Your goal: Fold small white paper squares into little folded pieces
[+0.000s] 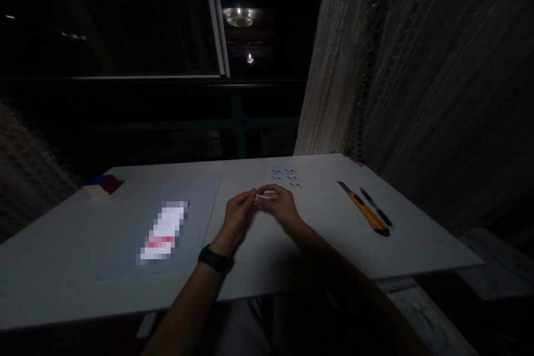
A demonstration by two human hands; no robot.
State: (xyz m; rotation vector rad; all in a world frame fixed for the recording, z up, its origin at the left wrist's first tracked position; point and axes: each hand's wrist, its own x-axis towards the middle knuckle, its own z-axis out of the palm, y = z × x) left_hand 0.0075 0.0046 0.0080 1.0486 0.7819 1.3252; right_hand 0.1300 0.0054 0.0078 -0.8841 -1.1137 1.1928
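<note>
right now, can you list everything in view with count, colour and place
table: 1, white, centre
cube: 1, blue, red and white, table's far left
sheet: 1, pale, left half
pixelated patch: 1, whitish with pink, over the sheet; unidentifiable
marked paper pieces: at least five, white with dark marks, beyond the hands
utility knife: 1, yellow and black, right
pen: 1, dark, right of knife
curtains: 2, greyish, both sides
window frame: 1, white, upper left
lights: two bright ones, whitish, right of frame
small piece: 1, white, right fingertips
wristband: 1, dark, left wrist
left hand, right hand: centre
</note>
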